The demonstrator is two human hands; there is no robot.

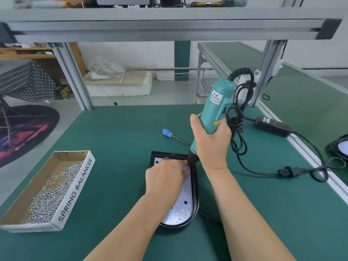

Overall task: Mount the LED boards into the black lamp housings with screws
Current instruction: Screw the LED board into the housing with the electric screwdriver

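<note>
Screwdriving is the step we judge to be in hand. Our right hand (211, 142) is clamped round the lower barrel of the teal plastic electric screwdriver (216, 108), which stands nearly upright. Its dark nose is down at the far right corner of the board, just ahead of our left fingertips. Our left hand (165, 178) lies knuckles-up with its fingers bunched at the bit. We cannot tell whether they pinch a screw or only press the board flat, since the hand hides them. The two hands sit close together, the right above and just beyond the left.

The white, round-ended LED board (185, 194) lies inside the shallow black lamp housing (163, 154), directly under our left hand and running back beside our left wrist. The housing rests flat on the dark green bench mat (116, 140). The board is a pale sheet dotted with small reddish chips and one dark round hole. Thin wires show at its far edge, and the glossy black rim rings it closely.

The next move, we judge, calls for the bit to be seated square in a screw head and pressed straight down, with our left fingers drawn clear first. More small silver screws (49, 198) lie in the open cardboard tray (75, 191), well off to the left of our left hand.
</note>
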